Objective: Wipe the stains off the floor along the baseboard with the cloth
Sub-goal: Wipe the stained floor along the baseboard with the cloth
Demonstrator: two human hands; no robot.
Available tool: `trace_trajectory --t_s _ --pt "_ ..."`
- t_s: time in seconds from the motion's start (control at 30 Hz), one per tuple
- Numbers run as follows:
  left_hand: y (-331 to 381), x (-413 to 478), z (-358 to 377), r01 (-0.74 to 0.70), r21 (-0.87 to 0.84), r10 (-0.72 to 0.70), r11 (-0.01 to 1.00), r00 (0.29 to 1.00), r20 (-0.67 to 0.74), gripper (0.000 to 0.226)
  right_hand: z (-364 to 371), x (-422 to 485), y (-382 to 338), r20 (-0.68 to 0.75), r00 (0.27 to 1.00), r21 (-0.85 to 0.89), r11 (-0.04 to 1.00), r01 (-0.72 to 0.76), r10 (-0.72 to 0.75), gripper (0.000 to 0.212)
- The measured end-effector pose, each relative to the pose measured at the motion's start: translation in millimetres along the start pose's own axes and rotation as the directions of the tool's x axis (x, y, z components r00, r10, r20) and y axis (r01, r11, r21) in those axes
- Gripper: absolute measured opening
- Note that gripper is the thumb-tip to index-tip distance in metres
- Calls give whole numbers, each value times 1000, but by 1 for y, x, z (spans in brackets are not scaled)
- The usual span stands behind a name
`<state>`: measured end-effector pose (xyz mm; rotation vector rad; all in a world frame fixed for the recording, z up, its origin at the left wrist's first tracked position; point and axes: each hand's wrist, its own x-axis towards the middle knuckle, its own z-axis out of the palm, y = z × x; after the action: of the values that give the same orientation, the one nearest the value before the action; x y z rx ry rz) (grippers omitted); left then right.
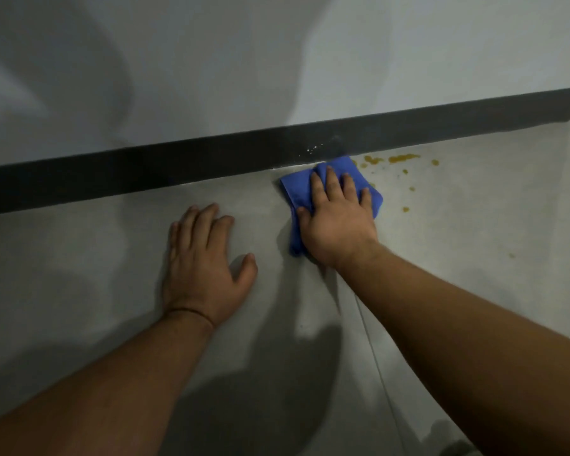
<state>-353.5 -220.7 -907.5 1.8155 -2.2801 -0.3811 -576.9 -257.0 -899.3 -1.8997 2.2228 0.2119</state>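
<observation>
A folded blue cloth (297,191) lies on the grey floor (79,258), its far corner touching the dark baseboard (145,166). My right hand (338,218) presses flat on top of the cloth, fingers spread toward the wall. Orange-brown stains (403,158) dot the floor just right of the cloth, along the baseboard, with smaller spots (406,209) nearer to me. My left hand (204,261) rests palm down on the bare floor to the left, holding nothing. A few pale specks (311,149) mark the baseboard above the cloth.
A pale wall (277,60) rises behind the baseboard. A thin tile joint (372,350) runs across the floor under my right forearm. Shadows of my arms and body fall on the floor near me.
</observation>
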Motion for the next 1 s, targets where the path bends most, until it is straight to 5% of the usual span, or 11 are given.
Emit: trace_trajectory --t_s 0.23,0.53,0.73,1.0 --pt "-2 0 0 4 -1 -4 1000 1000 15 74 2 -10 4 -103 973 108 970 219 -208 57" --pt "-1 1 1 13 19 -14 1000 999 35 75 -1 19 35 -71 997 58 998 -22 26 73" --pt "-3 2 5 0 -7 0 1000 1000 -2 72 8 -12 67 -125 968 77 971 227 -216 61" --pt "-3 2 6 -14 -30 13 999 1000 -27 72 -2 13 114 -106 992 -16 997 -73 71 77"
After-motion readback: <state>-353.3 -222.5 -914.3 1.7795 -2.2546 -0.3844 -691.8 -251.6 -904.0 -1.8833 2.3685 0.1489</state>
